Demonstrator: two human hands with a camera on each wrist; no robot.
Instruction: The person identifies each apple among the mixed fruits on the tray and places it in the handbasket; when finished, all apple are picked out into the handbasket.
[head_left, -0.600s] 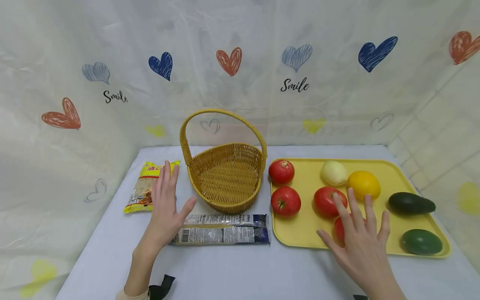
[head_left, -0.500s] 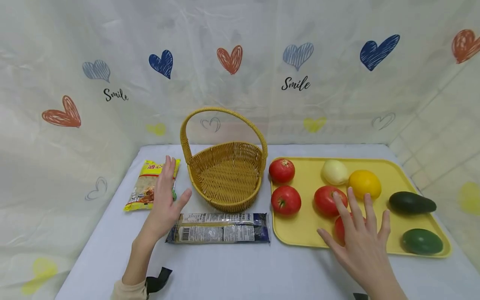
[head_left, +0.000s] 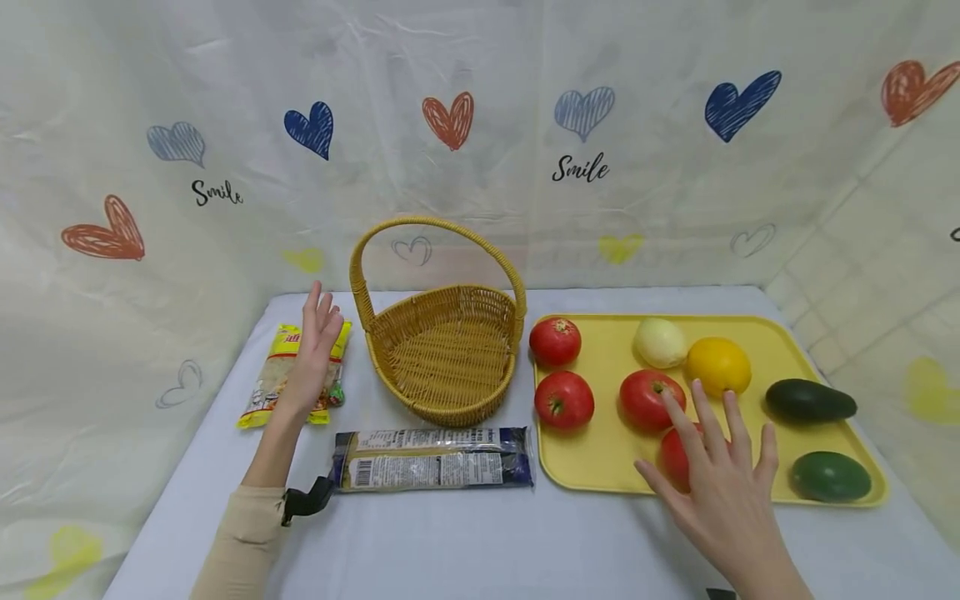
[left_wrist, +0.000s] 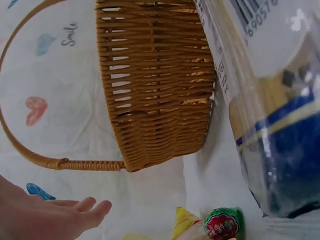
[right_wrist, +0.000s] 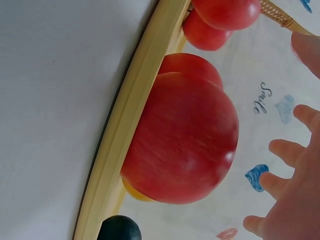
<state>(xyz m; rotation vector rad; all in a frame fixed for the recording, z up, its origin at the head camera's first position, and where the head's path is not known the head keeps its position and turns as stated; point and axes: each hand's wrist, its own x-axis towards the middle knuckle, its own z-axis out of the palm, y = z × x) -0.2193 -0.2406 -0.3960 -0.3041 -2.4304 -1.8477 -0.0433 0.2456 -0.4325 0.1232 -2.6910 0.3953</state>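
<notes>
My left hand (head_left: 317,350) hovers with loosely straight fingers over a yellow-and-clear food bag (head_left: 262,398) at the table's left. In the left wrist view the same hand (left_wrist: 47,215) appears below the wicker basket (left_wrist: 155,85), holding nothing. My right hand (head_left: 723,492) is spread over the front of the yellow tray (head_left: 600,479). Beneath its fingers lies a red tomato (head_left: 672,458), partly hidden, with another red tomato (head_left: 648,400) just behind. The right wrist view shows that hand (right_wrist: 295,185) apart from the large red tomato (right_wrist: 185,135).
A long clear package with blue ends (head_left: 431,460) lies before the basket. The tray also bears two red fruits at its left, an onion (head_left: 660,343), a yellow lemon-like fruit (head_left: 718,367), a dark green avocado-like fruit (head_left: 810,402) and a green oval fruit (head_left: 830,477).
My left hand has moved forward and left, away from the long package and further over the food bag, turning edge-on. The right hand stays nearly still. The head view has shifted slightly.
</notes>
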